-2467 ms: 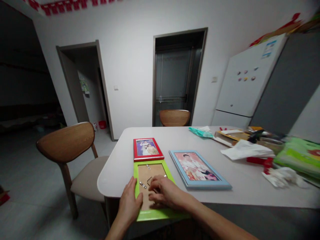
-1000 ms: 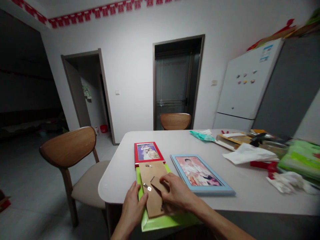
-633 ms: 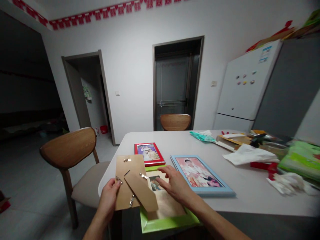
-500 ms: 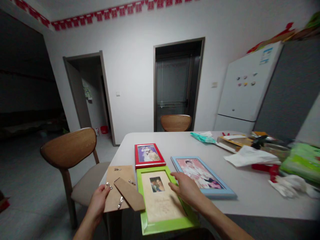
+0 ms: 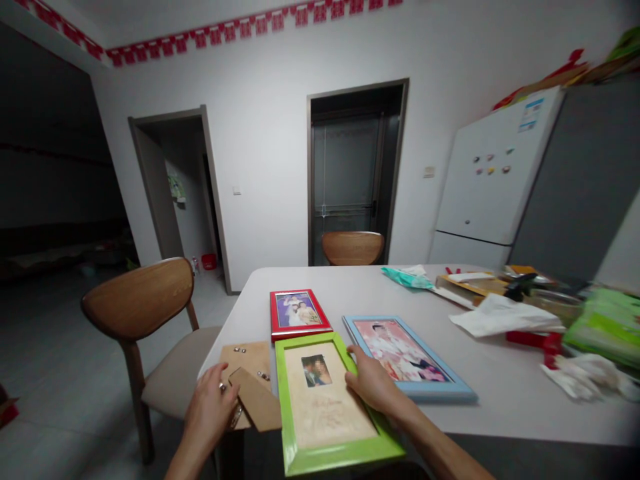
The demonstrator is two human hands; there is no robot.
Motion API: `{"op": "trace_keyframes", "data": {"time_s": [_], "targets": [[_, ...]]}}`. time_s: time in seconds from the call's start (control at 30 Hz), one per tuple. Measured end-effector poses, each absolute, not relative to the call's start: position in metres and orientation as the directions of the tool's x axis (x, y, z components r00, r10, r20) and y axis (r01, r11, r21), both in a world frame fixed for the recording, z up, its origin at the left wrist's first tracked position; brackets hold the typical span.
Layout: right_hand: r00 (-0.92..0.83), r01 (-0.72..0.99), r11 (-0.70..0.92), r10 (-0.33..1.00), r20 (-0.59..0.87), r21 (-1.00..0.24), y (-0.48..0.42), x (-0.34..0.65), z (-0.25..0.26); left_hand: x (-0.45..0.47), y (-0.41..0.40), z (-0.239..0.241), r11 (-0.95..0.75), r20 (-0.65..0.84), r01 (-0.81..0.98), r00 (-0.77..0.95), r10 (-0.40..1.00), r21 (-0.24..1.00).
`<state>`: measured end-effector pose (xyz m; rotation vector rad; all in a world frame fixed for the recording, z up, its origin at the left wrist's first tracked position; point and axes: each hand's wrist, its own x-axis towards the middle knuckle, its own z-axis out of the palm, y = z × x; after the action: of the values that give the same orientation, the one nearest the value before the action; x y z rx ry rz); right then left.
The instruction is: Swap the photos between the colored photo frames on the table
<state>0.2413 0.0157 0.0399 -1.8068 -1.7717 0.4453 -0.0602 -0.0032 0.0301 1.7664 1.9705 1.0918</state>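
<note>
Backing board [image 5: 250, 363] has dropped lower since half a second ago, down to the near-left corner of the table [image 5: 360, 290]; left hand [image 5: 210, 400] now spread over its left side, not pinching its edge from outside. Right hand [image 5: 373, 383] little changed.

Room: pale wall [image 5: 270, 147], two doorways, dim light. Red banner [image 5: 225, 33] along the wall top; repeated figures, unreadable. Fridge [image 5: 475, 193] beyond the table's right end; blue-and-white label [image 5: 531, 115] too small to read. Table top pale, smooth, corners rounded. Wooden chair [image 5: 137, 297] off the left edge, second chair [image 5: 353, 248] behind the far edge. Right end cluttered: bright green packet [image 5: 603, 327], blurred; white paper [image 5: 507, 317].

Blue frame [image 5: 435, 389] right of centre, towards the near edge, picture up. Green frame [image 5: 340, 455] at the near edge, near the left corner, its top just beside the red frame [image 5: 303, 331]. Inside the green frame, cream sheet [image 5: 310, 413] with faint reddish script, illegible; above the script, small photo [image 5: 316, 371]. Metal clips [image 5: 263, 376] on the board.

Grip: left fingers half curled on the board; whether they hold it is unclear. Right fingers partly bent, parted, at the green frame's right rim; hold unclear.
</note>
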Motion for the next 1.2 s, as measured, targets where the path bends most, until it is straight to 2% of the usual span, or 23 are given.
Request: {"op": "trace_keyframes", "data": {"time_s": [0.07, 0.13, 0.23, 0.37, 0.47, 0.53, 0.63, 0.73, 0.8, 0.97, 1.2], "targets": [[0.117, 0.572, -0.044, 0.993, 0.029, -0.819, 0.013, 0.241, 0.045, -0.031, -0.016, 0.035, -0.182, 0.34, 0.721, -0.079, 0.937, 0.669], [0.092, 0.249, -0.138, 0.989, -0.118, -0.959, 0.008, 0.238, 0.055, 0.003, -0.029, 0.04, -0.288, 0.362, 0.659, 0.026, 0.932, 0.695], [0.054, -0.115, -0.165, 0.984, -0.172, -0.98, -0.002, 0.23, 0.072, 0.049, -0.046, 0.046, -0.442, 0.397, 0.608, 0.217, 0.892, 0.659], [0.014, -0.235, -0.095, 0.995, -0.101, -0.967, -0.01, 0.221, 0.084, 0.083, -0.057, 0.05, -0.639, 0.537, 0.59, 0.371, 0.758, 0.494], [-0.015, -0.16, -0.067, 0.998, -0.066, -0.985, -0.008, 0.225, 0.081, 0.086, -0.059, 0.055, -0.706, 0.635, 0.58, 0.377, 0.675, 0.406], [-0.015, -0.043, -0.052, 0.999, -0.052, -0.998, -0.004, 0.231, 0.076, 0.078, -0.058, 0.06, -0.694, 0.682, 0.585, 0.302, 0.666, 0.419], [0.005, 0.267, 0.001, 1.0, 0.002, -0.964, 0.005, 0.243, 0.069, 0.054, -0.056, 0.068, -0.574, 0.678, 0.592, 0.063, 0.732, 0.565], [0.058, 0.642, 0.063, 0.99, 0.13, -0.764, 0.011, 0.253, 0.062, 0.023, -0.055, 0.069, -0.355, 0.517, 0.533, -0.19, 0.834, 0.768], [0.054, 0.783, 0.078, 0.98, 0.192, -0.617, 0.014, 0.257, 0.057, 0.003, -0.056, 0.062, -0.252, 0.405, 0.46, -0.271, 0.873, 0.851], [-0.005, 0.91, 0.093, 0.977, 0.213, -0.403, 0.016, 0.259, 0.039, -0.028, -0.059, 0.028, -0.123, 0.28, 0.447, -0.306, 0.91, 0.886], [-0.048, 0.961, 0.096, 0.982, 0.184, -0.26, 0.016, 0.25, 0.034, -0.032, -0.061, 0.005, -0.076, 0.297, 0.642, -0.244, 0.923, 0.763]]}}
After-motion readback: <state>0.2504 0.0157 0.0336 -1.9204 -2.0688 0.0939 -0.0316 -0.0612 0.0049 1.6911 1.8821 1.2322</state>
